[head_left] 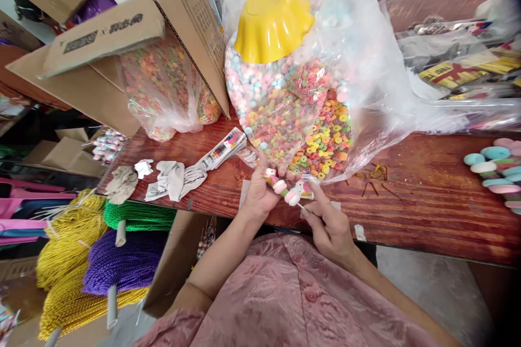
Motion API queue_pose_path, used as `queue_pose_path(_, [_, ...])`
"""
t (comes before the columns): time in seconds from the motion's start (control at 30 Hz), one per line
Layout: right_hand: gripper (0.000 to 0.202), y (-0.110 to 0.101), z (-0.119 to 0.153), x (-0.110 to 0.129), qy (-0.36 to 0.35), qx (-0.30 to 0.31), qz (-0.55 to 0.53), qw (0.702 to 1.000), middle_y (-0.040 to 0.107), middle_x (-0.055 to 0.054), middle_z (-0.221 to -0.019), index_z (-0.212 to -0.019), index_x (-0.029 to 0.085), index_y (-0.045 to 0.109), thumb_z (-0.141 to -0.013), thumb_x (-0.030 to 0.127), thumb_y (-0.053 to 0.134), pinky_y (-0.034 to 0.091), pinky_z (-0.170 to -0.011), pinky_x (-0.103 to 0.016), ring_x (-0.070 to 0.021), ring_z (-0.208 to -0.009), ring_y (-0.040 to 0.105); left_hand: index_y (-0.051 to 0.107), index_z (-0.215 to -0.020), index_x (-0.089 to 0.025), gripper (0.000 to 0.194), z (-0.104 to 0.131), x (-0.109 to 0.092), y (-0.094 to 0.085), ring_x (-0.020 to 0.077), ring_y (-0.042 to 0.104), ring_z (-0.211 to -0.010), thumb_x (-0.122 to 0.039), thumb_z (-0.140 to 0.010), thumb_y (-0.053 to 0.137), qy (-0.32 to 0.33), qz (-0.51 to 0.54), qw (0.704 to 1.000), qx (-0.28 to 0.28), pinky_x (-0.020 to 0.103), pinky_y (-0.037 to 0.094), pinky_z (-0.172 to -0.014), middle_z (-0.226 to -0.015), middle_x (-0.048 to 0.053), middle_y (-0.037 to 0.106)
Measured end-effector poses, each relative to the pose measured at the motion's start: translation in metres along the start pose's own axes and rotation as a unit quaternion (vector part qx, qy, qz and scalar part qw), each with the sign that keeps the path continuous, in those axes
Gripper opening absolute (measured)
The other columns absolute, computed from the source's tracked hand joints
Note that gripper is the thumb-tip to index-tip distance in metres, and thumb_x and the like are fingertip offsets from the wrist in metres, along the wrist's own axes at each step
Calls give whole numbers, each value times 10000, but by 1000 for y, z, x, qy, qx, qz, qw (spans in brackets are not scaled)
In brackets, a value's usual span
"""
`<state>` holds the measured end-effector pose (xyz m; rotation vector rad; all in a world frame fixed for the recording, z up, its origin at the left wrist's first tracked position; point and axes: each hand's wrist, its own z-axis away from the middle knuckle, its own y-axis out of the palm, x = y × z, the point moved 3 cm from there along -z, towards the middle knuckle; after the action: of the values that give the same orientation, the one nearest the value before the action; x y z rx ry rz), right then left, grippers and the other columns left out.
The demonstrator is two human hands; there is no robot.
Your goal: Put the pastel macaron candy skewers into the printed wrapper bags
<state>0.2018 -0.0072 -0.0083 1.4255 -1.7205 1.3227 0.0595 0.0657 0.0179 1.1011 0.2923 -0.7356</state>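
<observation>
A candy skewer (280,186) with pink and white marshmallow-like pieces and a green ring is held low over the table's front edge. My left hand (260,195) is closed around its left end. The fingers of my right hand (329,223) pinch the thin white stick at the other end. A small printed wrapper or card (305,190) shows beside the skewer, partly hidden by my fingers. Just beyond my hands, colourful ring candies (325,138) lie in an open clear plastic bag, next to pastel marshmallow-like candies (260,78).
A yellow scalloped bowl (274,24) rests upside down on the candies. Left stands an open cardboard box (109,46) with bagged ring candies. Grey gloves (175,180) and printed wrappers (223,149) lie nearby. Brown twist ties (378,173) and finished-looking skewers (499,168) are on the right.
</observation>
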Motion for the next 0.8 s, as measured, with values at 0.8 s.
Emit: queue_pose_path(0.8, [716, -19, -8, 7, -37, 19, 71, 997, 623, 35, -690, -1594, 200, 148, -950, 120, 448, 462, -597, -238, -118, -568, 545, 529, -741, -183, 517, 7, 0, -10, 233, 716, -777, -660, -723, 729, 33, -121, 980, 158, 367, 560, -776, -664, -3, 632])
